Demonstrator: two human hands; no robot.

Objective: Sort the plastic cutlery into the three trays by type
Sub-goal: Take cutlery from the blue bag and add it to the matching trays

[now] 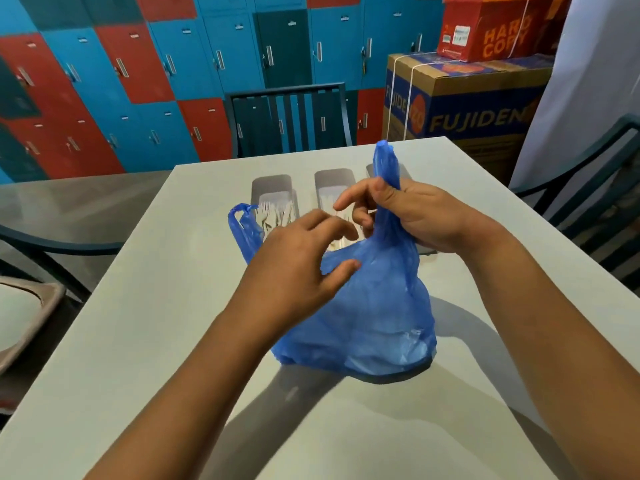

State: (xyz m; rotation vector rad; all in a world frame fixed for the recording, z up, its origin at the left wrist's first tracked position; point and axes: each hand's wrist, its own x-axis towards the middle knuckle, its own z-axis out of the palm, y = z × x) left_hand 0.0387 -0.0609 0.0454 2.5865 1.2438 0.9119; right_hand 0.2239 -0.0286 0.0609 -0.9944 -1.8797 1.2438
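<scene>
White plastic forks [273, 213] lie in the left grey tray [272, 183], partly hidden.

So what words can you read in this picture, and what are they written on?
"HARD COPY": on the red box, top of the stack.
"FUJIDEN": on the brown and blue box under it, front side; also on its left side, partly behind a strap.
White sticker on the red box: too small to read.

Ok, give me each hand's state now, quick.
Left hand: open, fingers spread, thumb touching the blue plastic bag.
Right hand: closed, grip on the bag's right handle.
</scene>
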